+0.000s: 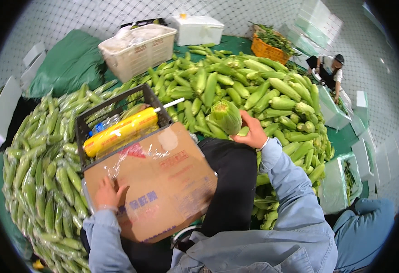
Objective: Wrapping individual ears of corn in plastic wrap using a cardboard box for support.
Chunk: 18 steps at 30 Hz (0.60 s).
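An ear of corn in its green husk (227,117) is gripped in my right hand (252,130), its cut end turned up towards the camera. Below and left of it, my left hand (109,194) rests with spread fingers on a flat cardboard sheet (158,170), on which lies some clear film. Behind the cardboard stands a black plastic crate (81,128) holding a yellow roll of plastic film (121,131) on a white rod and a clear bottle with a blue part (98,128). A large heap of husked-on corn (261,92) lies beyond my right hand.
Film-wrapped corn (45,177) is piled at the left. A white basket (138,51), a foam box (199,30), a green sack (68,63) and an orange basket of greens (271,47) stand behind. Another person (327,73) handles greens at the right; someone's blue-clad leg (363,232) is nearby.
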{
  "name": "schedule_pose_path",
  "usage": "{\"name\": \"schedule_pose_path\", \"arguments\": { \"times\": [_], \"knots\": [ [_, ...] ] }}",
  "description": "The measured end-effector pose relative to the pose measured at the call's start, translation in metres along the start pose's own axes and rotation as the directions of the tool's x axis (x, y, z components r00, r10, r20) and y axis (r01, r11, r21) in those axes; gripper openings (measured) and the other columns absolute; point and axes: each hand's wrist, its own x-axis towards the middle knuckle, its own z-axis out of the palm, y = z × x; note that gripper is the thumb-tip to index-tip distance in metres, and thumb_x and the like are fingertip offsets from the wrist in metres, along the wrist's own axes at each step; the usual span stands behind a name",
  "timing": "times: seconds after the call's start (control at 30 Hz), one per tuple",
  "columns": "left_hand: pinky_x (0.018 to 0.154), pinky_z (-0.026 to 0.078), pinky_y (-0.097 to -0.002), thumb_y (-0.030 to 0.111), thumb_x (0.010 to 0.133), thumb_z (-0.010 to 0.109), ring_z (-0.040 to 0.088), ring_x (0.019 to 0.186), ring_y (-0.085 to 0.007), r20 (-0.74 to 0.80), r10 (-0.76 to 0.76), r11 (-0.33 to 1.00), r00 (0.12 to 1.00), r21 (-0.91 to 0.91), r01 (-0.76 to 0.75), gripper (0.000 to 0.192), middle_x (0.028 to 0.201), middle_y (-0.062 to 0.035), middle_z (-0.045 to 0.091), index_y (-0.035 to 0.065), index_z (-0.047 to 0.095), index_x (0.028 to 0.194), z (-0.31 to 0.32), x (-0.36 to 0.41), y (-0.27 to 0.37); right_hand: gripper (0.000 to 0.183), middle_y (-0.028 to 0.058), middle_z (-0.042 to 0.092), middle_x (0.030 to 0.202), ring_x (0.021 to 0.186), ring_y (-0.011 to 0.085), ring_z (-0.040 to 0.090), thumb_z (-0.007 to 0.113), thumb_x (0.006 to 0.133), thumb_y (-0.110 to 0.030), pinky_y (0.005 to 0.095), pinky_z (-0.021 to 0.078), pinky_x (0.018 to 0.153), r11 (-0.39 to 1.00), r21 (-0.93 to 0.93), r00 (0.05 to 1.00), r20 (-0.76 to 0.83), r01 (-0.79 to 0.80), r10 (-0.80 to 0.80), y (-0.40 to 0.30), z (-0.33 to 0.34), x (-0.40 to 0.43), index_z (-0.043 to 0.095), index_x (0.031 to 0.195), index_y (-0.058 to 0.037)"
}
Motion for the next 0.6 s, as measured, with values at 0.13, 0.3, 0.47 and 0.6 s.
{"name": "schedule_pose_path", "arguments": {
  "times": [0.13,0.3,0.47,0.6],
  "knots": [
    [0.060,0.049,-0.0420,0.051,0.080,0.051,0.060,0.072,-0.0342,-0.034,-0.047,0.996,0.998,0.075,0.050,0.048,0.090,-0.0167,0.056,0.0065,0.048,0.096,0.035,0.028,-0.003,0.058,0.0110,0.058,0.103,0.085,0.0225,0.059,0.073,0.063,-0.015,0.0306,0.0483,0.075,0.981,-0.075,0.984,-0.001,0.179,-0.180,-0.020,0.026,0.016,0.049,0.115,-0.0065],
    [0.060,0.051,-0.0409,0.022,0.083,0.048,0.063,0.070,-0.0311,0.027,0.069,0.982,0.997,0.176,-0.072,0.018,0.078,-0.0136,0.064,0.0078,0.059,0.082,0.051,0.037,-0.032,0.056,0.0106,0.058,0.103,0.084,0.0226,0.059,0.074,0.063,-0.017,0.0297,0.0478,0.074,0.960,-0.076,0.962,0.077,0.269,-0.263,-0.040,0.056,0.027,0.051,0.114,-0.0072],
    [0.056,0.051,-0.0364,0.012,0.079,0.047,0.065,0.070,-0.0264,0.296,0.201,0.903,0.934,0.314,-0.294,0.017,0.077,-0.0114,0.065,0.0071,0.063,0.080,0.012,0.000,-0.010,0.060,0.0143,0.059,0.098,0.083,0.0281,0.059,0.072,0.063,-0.022,0.0336,0.0479,0.073,0.955,-0.205,0.950,0.271,0.214,-0.155,-0.045,0.072,0.049,0.048,0.116,-0.0074],
    [0.050,0.050,-0.0381,0.012,0.077,0.050,0.062,0.058,-0.0294,0.171,0.246,0.923,0.954,0.258,-0.284,0.011,0.067,-0.0138,0.062,0.0046,0.057,0.073,-0.012,-0.059,-0.027,0.057,0.0175,0.058,0.087,0.080,0.0349,0.057,0.066,0.068,-0.034,0.0422,0.0458,0.069,0.844,-0.346,0.872,0.420,0.410,-0.252,-0.049,0.141,0.094,0.045,0.115,-0.0100]
  ]
}}
